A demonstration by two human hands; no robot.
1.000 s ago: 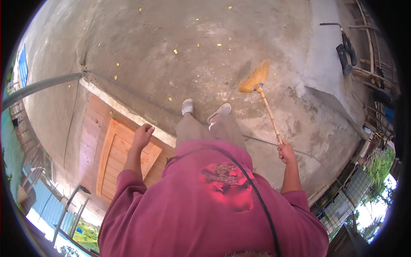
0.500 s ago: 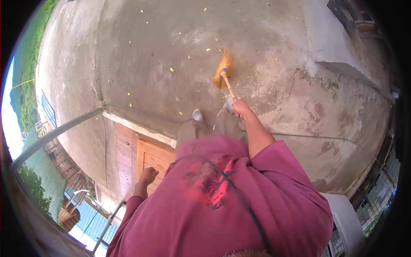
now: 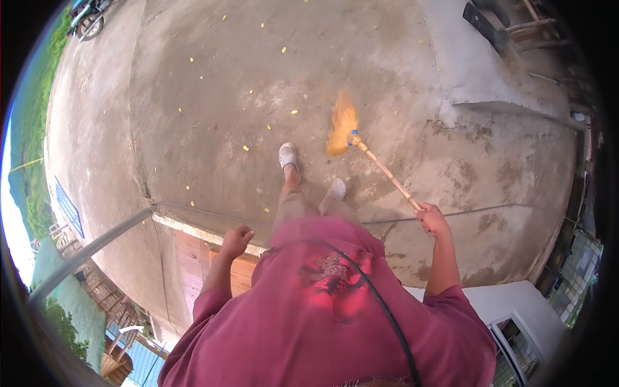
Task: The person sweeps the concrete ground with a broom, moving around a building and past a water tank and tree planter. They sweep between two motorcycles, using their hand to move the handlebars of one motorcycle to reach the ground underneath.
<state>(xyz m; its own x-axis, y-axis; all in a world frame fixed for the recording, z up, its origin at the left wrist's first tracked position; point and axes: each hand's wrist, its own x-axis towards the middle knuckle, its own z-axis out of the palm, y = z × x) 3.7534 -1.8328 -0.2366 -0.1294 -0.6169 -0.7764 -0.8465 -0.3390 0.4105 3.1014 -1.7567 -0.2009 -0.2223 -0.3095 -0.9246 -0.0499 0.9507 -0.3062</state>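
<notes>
My right hand (image 3: 433, 219) is wrapped round the end of a broom's wooden handle (image 3: 390, 175), out to the right of my body. The broom's orange-yellow bristles (image 3: 343, 126) fan out over the concrete floor (image 3: 213, 97), ahead of my feet, slightly blurred at the tip. A blue binding joins bristles and handle. My left hand (image 3: 237, 242) hangs at my left side with its fingers curled in and nothing visible in them. Small yellow leaves (image 3: 294, 112) lie scattered on the floor, mostly left of the broom.
A dark cable (image 3: 451, 213) runs across the floor by my feet. To the left are a metal rail (image 3: 90, 253) and a wooden door (image 3: 242, 274). A motorbike (image 3: 89, 26) stands at the far upper left. A raised concrete ledge (image 3: 509, 106) is at the right.
My right hand has moved right and back toward my body, with the broom handle now slanting more. My left foot has stepped forward. My left hand has risen a little.
</notes>
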